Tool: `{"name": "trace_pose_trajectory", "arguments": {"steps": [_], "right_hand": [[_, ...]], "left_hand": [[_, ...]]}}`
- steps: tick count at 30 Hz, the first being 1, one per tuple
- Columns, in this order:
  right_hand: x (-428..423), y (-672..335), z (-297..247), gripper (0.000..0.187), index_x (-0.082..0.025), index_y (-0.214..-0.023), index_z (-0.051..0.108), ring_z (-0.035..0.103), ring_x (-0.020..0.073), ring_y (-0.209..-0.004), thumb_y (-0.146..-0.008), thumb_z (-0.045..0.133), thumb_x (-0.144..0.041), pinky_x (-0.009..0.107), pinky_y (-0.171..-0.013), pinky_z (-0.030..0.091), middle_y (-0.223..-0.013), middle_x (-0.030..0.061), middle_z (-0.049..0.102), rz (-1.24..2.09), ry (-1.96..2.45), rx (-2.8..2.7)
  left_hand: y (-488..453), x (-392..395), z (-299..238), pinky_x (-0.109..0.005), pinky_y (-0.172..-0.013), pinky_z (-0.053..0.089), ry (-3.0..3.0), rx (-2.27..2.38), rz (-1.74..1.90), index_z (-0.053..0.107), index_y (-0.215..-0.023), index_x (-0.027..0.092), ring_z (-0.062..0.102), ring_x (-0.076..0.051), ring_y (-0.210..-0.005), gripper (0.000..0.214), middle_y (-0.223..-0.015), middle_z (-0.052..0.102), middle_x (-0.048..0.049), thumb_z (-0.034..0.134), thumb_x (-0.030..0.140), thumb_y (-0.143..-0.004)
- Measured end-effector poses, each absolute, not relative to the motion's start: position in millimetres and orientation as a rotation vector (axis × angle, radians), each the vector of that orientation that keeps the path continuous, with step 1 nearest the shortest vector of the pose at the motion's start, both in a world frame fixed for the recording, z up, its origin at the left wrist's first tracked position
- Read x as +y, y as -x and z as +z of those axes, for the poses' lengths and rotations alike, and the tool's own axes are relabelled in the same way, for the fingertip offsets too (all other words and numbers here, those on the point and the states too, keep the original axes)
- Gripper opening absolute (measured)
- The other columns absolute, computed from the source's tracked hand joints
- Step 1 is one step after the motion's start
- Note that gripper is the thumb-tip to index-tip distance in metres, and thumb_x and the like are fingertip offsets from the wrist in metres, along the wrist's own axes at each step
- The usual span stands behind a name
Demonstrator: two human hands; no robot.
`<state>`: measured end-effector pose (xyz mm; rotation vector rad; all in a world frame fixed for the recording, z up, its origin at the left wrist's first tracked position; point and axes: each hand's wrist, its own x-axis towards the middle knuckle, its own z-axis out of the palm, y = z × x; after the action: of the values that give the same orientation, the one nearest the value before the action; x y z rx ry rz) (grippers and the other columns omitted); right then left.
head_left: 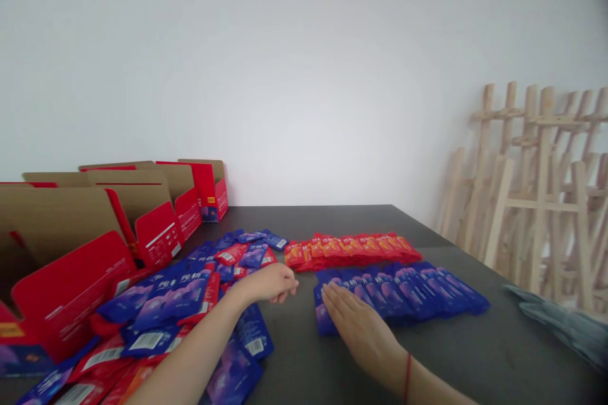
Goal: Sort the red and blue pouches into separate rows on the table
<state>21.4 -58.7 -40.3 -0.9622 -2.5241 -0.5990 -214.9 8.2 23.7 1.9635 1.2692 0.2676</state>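
A loose sachet heap [180, 294] lies just left of the left hand [273, 283], which is loosely curled with nothing seen in it. The right hand [354, 323] rests flat and open on the left end of the blue sachet row [427, 294]; the red sachet row [361, 247] lies just beyond.

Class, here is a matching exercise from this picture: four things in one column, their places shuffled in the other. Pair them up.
1 left hand
2 right hand
3 orange-red packet row
4 wooden frames

A leaning by the wall, far right
B flat over the blue packet row
C farthest back on the table
D loosely curled beside the mixed packet pile

Pairs: 1-D, 2-B, 3-C, 4-A
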Motion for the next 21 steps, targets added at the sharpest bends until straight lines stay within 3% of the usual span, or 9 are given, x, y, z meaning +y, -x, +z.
{"name": "trace_pose_trajectory", "arguments": {"steps": [5, 10, 16, 21], "right_hand": [[-43.8, 11.3, -48.9, 0.044, 0.0, -0.125, 0.057, 0.05, 0.0356, -0.123, -0.085, 0.048, -0.016, 0.052, -0.102, 0.04, -0.13, 0.0244, 0.055, -0.53, 1.202, -2.626], [-44.5, 25.5, -52.4, 0.058, 0.0, -0.129, 0.054, 0.044, 0.0382, -0.127, -0.088, 0.05, -0.041, 0.054, -0.104, 0.036, -0.135, 0.026, 0.051, -0.337, 1.283, -2.679], [-45.7, 24.4, -50.9, 0.048, 0.001, -0.132, 0.05, 0.044, 0.0355, -0.128, -0.093, 0.042, -0.025, 0.053, -0.105, 0.034, -0.135, 0.0246, 0.05, -0.289, 1.394, -2.695], [-49.6, 15.0, -51.8, 0.052, 0.001, -0.135, 0.046, 0.038, 0.0359, -0.132, -0.095, 0.036, -0.03, 0.051, -0.108, 0.03, -0.14, 0.0231, 0.046, -0.265, 1.435, -2.703]], "left_hand": [[210.7, 8.3, 14.5, -0.021, -0.046, 0.038, -1.963, 1.323, 0.227, 0.056, -0.069, 0.018, 0.05, -0.012, -0.044, 0.027, -0.051, 0.057, 0.0018, 0.048, 0.043, -0.077], [212.2, 10.4, 11.0, -0.021, -0.047, 0.037, -1.965, 1.349, 0.24, 0.054, -0.067, 0.018, 0.054, -0.012, -0.048, 0.03, -0.055, 0.061, -0.0002, 0.05, 0.046, -0.077], [214.9, 8.6, 14.9, -0.021, -0.048, 0.037, -1.951, 1.355, 0.236, 0.054, -0.067, 0.018, 0.054, -0.012, -0.048, 0.028, -0.057, 0.062, -0.0004, 0.05, 0.044, -0.077], [221.9, 13.6, 17.5, -0.021, -0.049, 0.04, -1.926, 1.336, 0.283, 0.054, -0.071, 0.018, 0.055, -0.012, -0.048, 0.022, -0.057, 0.063, -0.0003, 0.049, 0.038, -0.077]]}}
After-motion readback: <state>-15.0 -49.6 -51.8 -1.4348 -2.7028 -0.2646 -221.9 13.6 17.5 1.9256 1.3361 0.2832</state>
